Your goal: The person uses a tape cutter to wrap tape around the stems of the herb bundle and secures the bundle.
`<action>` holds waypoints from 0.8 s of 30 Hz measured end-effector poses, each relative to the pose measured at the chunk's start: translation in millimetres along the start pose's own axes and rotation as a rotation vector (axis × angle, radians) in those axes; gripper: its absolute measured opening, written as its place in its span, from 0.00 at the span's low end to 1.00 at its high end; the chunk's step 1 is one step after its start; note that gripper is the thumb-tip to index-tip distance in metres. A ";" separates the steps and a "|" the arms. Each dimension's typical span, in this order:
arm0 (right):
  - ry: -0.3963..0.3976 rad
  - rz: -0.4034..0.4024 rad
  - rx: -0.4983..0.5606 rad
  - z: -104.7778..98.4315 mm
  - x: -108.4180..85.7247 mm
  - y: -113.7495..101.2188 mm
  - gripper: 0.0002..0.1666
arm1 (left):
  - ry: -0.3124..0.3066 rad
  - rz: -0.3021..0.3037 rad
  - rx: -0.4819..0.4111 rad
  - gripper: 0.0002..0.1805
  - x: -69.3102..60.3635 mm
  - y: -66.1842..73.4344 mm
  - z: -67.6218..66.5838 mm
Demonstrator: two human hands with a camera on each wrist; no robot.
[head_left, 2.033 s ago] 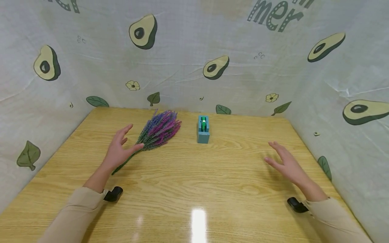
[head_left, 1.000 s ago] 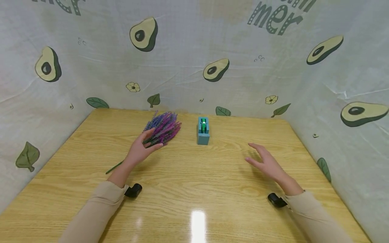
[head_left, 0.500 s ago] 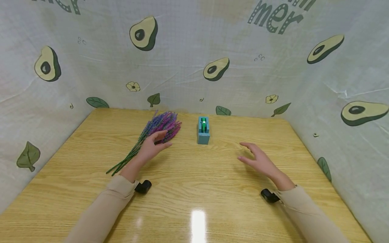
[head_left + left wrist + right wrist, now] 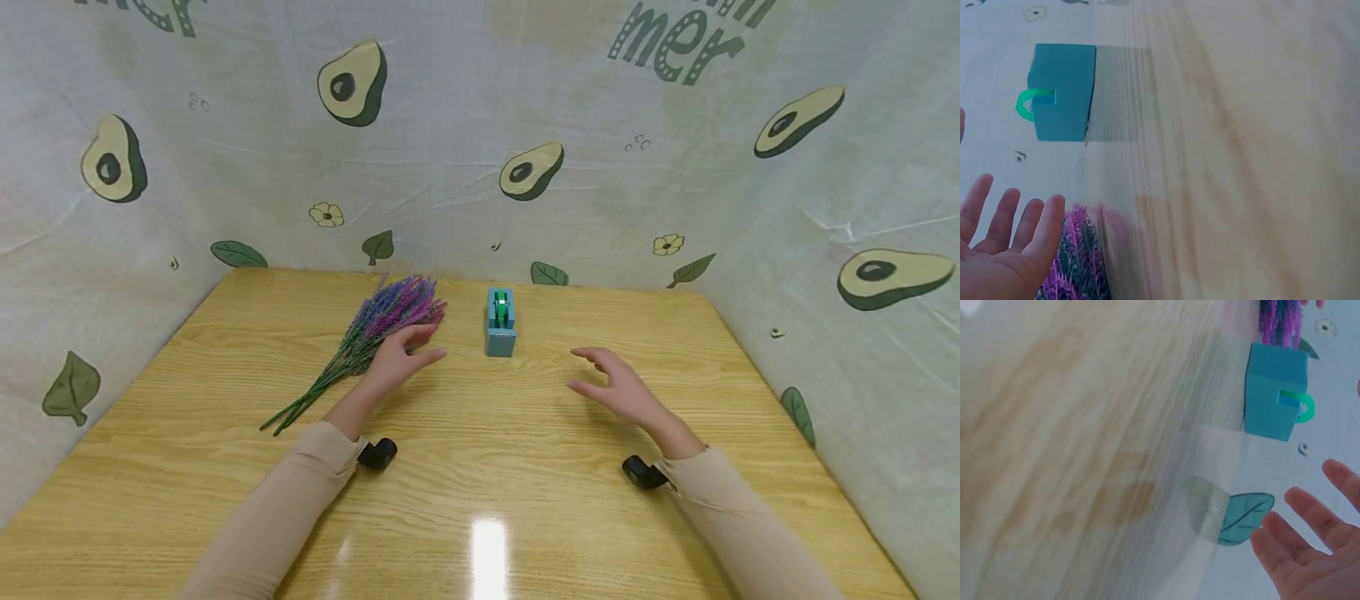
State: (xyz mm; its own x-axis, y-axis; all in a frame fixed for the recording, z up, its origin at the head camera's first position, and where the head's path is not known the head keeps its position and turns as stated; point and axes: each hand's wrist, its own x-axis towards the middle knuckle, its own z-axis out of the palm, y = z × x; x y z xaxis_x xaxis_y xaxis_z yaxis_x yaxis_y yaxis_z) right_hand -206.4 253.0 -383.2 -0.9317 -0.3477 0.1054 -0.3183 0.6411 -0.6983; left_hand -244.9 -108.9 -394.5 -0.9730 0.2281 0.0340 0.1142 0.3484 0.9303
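Note:
A blue tape dispenser with a green roll stands on the table between the two hands, towards the back. My left hand hovers with spread, relaxed fingers at the near right side of a bunch of purple and pink flowers, covering a small part of it. Right of the dispenser, my right hand is held above the table, fingers parted and holding nothing. Both wrist views show the dispenser apart from the fingers. Whether the left hand touches the flowers, I cannot tell.
The wooden table reaches back to a pale cloth printed with avocados and leaves, which also hangs along the left and right sides. Green flower stems point to the near left. A bright reflection lies on the near part of the tabletop.
Both hands have moved inward towards the dispenser, the left one rightward across the flowers and the right one leftward. The flowers and dispenser have stayed in place.

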 end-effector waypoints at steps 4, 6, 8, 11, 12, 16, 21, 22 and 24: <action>0.002 -0.030 0.002 4.0 6.0 -4.0 0.36 | 0.001 -0.014 -0.024 0.32 5.5 0.6 5.9; 0.005 -0.045 0.005 6.2 9.0 -5.8 0.35 | -0.004 -0.015 -0.041 0.31 8.7 0.6 8.7; 0.006 -0.055 0.014 8.4 12.1 -7.5 0.35 | -0.007 -0.018 -0.060 0.31 11.8 1.3 11.7; 0.005 -0.056 0.025 11.4 15.3 -8.4 0.34 | -0.027 -0.024 -0.077 0.31 17.1 3.0 17.0; 0.004 -0.055 0.029 12.1 16.1 -8.7 0.34 | -0.034 -0.032 -0.084 0.31 18.7 4.1 19.1; 0.009 -0.050 0.045 14.4 20.2 -11.5 0.33 | -0.041 -0.039 -0.073 0.31 24.8 8.8 26.0; 0.010 -0.058 0.103 19.9 30.2 -16.3 0.31 | -0.039 -0.050 -0.092 0.31 30.7 10.8 31.1; 0.008 -0.058 0.119 21.9 32.7 -17.3 0.31 | -0.042 -0.057 -0.109 0.31 31.7 10.6 31.5; 0.002 -0.059 0.141 26.1 37.4 -18.5 0.30 | -0.043 -0.071 -0.140 0.31 33.1 10.7 32.3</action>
State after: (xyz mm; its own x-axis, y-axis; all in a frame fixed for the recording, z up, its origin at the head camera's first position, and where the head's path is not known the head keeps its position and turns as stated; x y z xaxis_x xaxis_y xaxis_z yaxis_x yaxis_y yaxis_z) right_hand -230.8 210.2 -384.8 -0.9126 -0.3804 0.1501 -0.3444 0.5170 -0.7836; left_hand -269.5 -68.3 -395.2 -0.9678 0.2473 -0.0462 0.0138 0.2358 0.9717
